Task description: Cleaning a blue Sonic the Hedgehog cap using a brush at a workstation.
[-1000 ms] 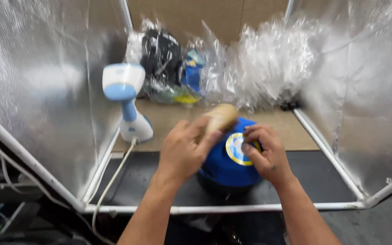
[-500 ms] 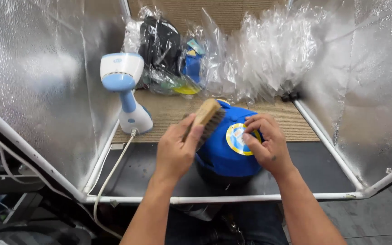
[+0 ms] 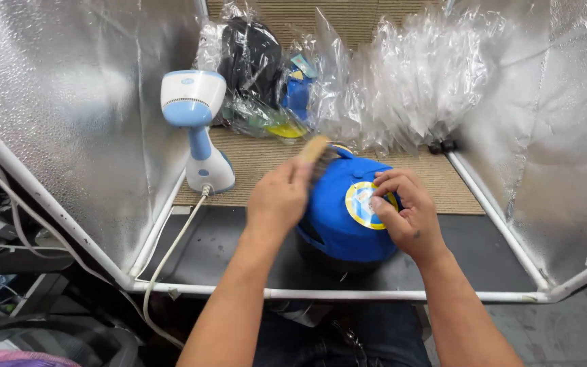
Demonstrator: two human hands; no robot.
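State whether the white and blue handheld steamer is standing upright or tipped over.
Upright: the steamer stands on its base on the mat, head uppermost, cord trailing down.

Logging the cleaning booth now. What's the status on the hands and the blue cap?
Left hand gripping wooden brush, bristles on blue cap. Right hand steadying cap at its round patch. Handheld steamer stands left, apart.

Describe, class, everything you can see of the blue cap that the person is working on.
The blue cap looks like smooth fabric, rounded, with a round yellow-rimmed patch and a small button on top. It sits on a dark base on the black front strip of a foil-walled booth. The left hand presses a wooden brush against its upper left side; the brush is blurred. The right hand steadies it, fingertips on the patch. A blue strap or brim edge shows behind it.
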